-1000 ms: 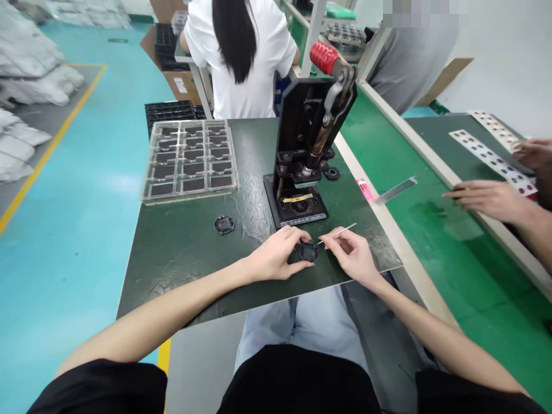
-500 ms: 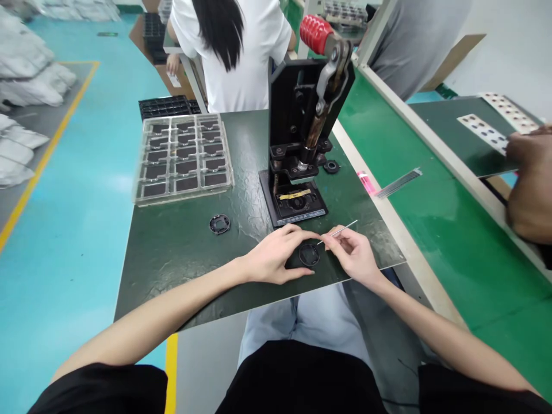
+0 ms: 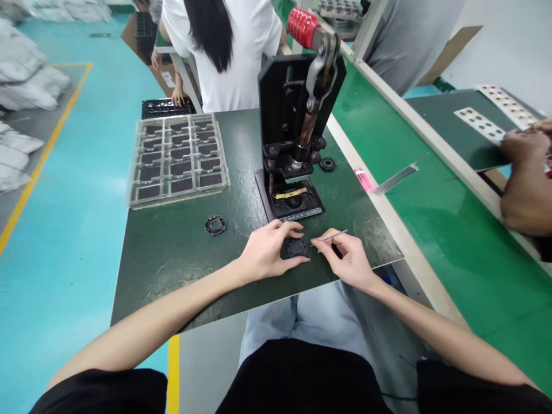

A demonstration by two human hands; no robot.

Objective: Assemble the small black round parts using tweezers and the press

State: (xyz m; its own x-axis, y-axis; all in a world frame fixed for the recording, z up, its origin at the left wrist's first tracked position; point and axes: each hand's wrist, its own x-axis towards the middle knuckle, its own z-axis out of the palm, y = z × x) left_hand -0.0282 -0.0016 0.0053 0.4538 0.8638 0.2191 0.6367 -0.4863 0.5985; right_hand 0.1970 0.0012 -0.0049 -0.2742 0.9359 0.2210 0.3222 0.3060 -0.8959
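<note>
Pressure from the thin rod (image 3: 340, 233) pinched in my right hand (image 3: 351, 263) could skid the round part (image 3: 296, 248), since my left hand (image 3: 265, 251) curls around it, grip unclear.

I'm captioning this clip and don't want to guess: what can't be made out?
All in the head view:
- Whether the left hand touches the black disc: too small.
- The tip of the rod at the right hand: small and blurred.
- Wording on the label: too small.
- Anything in the co-worker's hands: covered by fingers, cut by the right edge.
</note>
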